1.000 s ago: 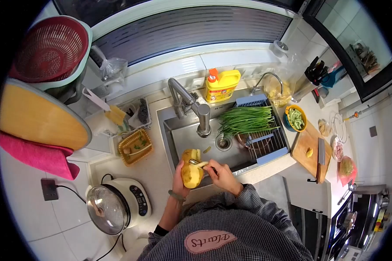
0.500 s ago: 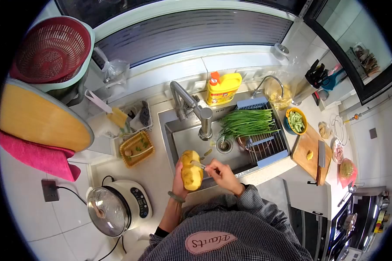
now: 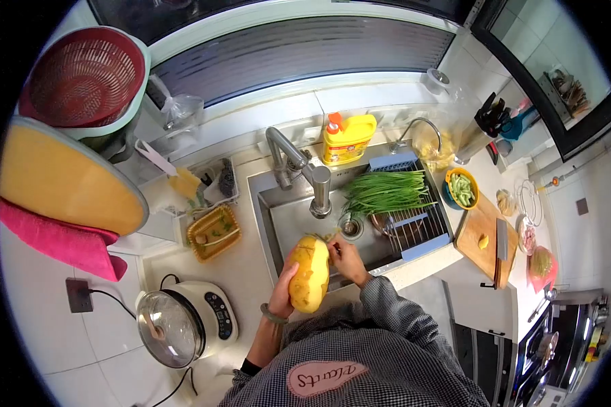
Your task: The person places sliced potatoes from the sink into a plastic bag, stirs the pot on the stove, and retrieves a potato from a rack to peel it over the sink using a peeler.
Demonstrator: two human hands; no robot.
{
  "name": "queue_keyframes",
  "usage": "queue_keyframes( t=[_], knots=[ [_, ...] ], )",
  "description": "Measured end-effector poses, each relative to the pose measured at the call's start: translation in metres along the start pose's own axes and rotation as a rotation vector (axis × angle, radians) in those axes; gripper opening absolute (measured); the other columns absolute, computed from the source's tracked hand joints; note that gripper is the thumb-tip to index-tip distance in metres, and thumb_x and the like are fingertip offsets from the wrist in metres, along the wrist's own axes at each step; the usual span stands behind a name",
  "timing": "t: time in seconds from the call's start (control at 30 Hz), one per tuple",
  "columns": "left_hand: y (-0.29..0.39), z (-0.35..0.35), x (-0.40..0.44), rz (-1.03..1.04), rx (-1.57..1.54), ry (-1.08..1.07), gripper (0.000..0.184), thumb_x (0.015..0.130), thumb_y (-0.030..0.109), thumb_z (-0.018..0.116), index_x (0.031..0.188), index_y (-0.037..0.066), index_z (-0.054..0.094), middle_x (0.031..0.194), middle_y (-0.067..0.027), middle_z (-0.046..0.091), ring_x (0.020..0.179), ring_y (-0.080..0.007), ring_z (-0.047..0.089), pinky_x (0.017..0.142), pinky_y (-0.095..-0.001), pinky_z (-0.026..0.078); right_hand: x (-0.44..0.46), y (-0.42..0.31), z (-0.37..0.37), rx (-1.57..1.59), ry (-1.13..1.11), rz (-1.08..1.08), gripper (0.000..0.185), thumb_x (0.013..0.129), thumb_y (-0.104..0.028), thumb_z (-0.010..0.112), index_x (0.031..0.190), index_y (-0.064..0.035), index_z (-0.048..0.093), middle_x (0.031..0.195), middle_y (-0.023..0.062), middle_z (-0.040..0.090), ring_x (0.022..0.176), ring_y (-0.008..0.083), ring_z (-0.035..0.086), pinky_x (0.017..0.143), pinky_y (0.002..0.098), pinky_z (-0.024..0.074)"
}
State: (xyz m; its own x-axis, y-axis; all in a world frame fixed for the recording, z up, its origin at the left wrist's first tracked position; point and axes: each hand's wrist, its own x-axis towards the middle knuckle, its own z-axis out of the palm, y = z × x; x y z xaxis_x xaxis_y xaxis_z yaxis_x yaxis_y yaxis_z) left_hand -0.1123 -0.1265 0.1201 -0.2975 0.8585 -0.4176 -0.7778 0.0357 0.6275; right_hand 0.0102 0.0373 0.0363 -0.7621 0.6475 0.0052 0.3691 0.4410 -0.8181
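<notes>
A large, partly peeled potato (image 3: 309, 275) is in my left hand (image 3: 283, 292), over the front edge of the sink (image 3: 271, 251). Pale yellow flesh shows on its right side, and brownish skin remains on the left and top. My right hand (image 3: 347, 260) is closed at the potato's upper right side, around a peeler that is mostly hidden by the fingers. Behind the hands are the drain (image 3: 350, 226) and the steel faucet (image 3: 320, 190). Green stalks (image 3: 390, 191) lie on a rack (image 3: 424, 234) over the sink's right part.
On the right are a cutting board (image 3: 478, 234) with a knife (image 3: 502, 239) and a bowl of cut green pieces (image 3: 461, 190). A yellow bottle (image 3: 348, 140) stands behind the sink. To the left are a small basket (image 3: 214, 233) and an electric pot (image 3: 183, 322).
The potato has turned and moved slightly right and toward me, showing more peeled flesh. My right hand has moved up against its upper right side.
</notes>
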Motion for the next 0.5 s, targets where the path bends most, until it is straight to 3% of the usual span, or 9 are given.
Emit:
queue_keyframes(
  t=[0.03,0.1,0.2,0.27,0.33,0.37,0.43,0.5],
  knots=[
    [0.0,-0.003,0.001,0.008,-0.002,0.001,0.052,0.099,0.027,0.041,0.144,0.003,0.031,0.137,-0.0135,0.048,0.122,-0.0262,0.051,0.1,-0.0406,0.045,-0.003,0.005,-0.001,0.183,0.018,0.046,0.012,0.094,-0.011,0.054,0.102,-0.0033,0.051,0.076,0.0138,0.063,0.066,0.0272,0.062,0.059,0.0357,0.0489],
    [0.003,-0.009,0.003,-0.094,-0.243,-0.185,0.057,0.098,0.037,0.039,0.143,0.002,0.032,0.137,-0.0177,0.047,0.124,-0.0347,0.049,0.103,-0.0492,0.041,-0.006,-0.004,-0.015,0.48,-0.008,0.217,0.013,0.097,-0.008,0.05,0.107,0.0001,0.05,0.084,0.0051,0.063,0.067,0.0108,0.057,0.058,0.0279,0.0484],
    [0.011,-0.013,0.008,-0.065,-0.424,-0.244,0.061,0.098,0.043,0.035,0.143,0.001,0.032,0.136,-0.0185,0.048,0.124,-0.0392,0.048,0.102,-0.0547,0.04,-0.015,-0.019,-0.034,0.655,-0.088,0.129,0.019,0.097,-0.009,0.052,0.115,-0.004,0.047,0.095,0.0057,0.067,0.063,0.0077,0.057,0.05,0.0201,0.0418],
    [0.012,-0.013,0.01,-0.037,-0.392,-0.211,0.058,0.1,0.042,0.032,0.14,0.0,0.036,0.133,-0.0201,0.05,0.117,-0.0362,0.055,0.098,-0.0531,0.044,-0.024,-0.059,-0.055,0.642,-0.076,0.213,0.02,0.096,-0.01,0.054,0.115,-0.0034,0.052,0.098,0.0059,0.068,0.062,0.0077,0.057,0.051,0.0208,0.0443],
    [0.005,-0.026,0.015,-0.006,-0.263,-0.16,0.062,0.1,0.049,0.031,0.139,0.001,0.038,0.132,-0.0195,0.051,0.117,-0.0363,0.055,0.098,-0.0533,0.044,-0.035,-0.074,-0.061,0.499,-0.068,-0.027,0.017,0.095,-0.008,0.056,0.111,-0.0018,0.06,0.098,0.0065,0.069,0.063,0.0069,0.057,0.052,0.0213,0.0461],
    [0.002,-0.029,0.017,-0.005,-0.265,-0.158,0.062,0.1,0.049,0.031,0.139,0.001,0.038,0.132,-0.0195,0.051,0.117,-0.0363,0.055,0.098,-0.0533,0.044,-0.039,-0.088,-0.066,0.358,-0.043,-0.089,0.015,0.092,-0.004,0.059,0.105,-0.0007,0.065,0.097,0.009,0.07,0.071,0.0117,0.065,0.06,0.0244,0.0525],
    [-0.002,-0.032,0.025,-0.014,-0.462,-0.248,0.064,0.099,0.052,0.031,0.138,0.002,0.038,0.13,-0.0194,0.052,0.114,-0.0341,0.056,0.094,-0.0496,0.048,-0.046,-0.093,-0.064,0.268,-0.068,-0.217,0.016,0.09,-0.002,0.06,0.105,-0.0007,0.065,0.098,0.0101,0.07,0.076,0.0156,0.067,0.064,0.0265,0.0543],
    [0.013,-0.002,0.019,-0.028,-0.464,-0.166,0.063,0.099,0.052,0.031,0.137,0.003,0.04,0.127,-0.0192,0.054,0.11,-0.0328,0.059,0.091,-0.0477,0.05,-0.05,-0.096,-0.064,0.163,-0.132,-0.381,0.021,0.085,-0.001,0.063,0.105,-0.0024,0.065,0.103,0.0124,0.069,0.09,0.0255,0.07,0.075,0.0316,0.0572]
  ],
)
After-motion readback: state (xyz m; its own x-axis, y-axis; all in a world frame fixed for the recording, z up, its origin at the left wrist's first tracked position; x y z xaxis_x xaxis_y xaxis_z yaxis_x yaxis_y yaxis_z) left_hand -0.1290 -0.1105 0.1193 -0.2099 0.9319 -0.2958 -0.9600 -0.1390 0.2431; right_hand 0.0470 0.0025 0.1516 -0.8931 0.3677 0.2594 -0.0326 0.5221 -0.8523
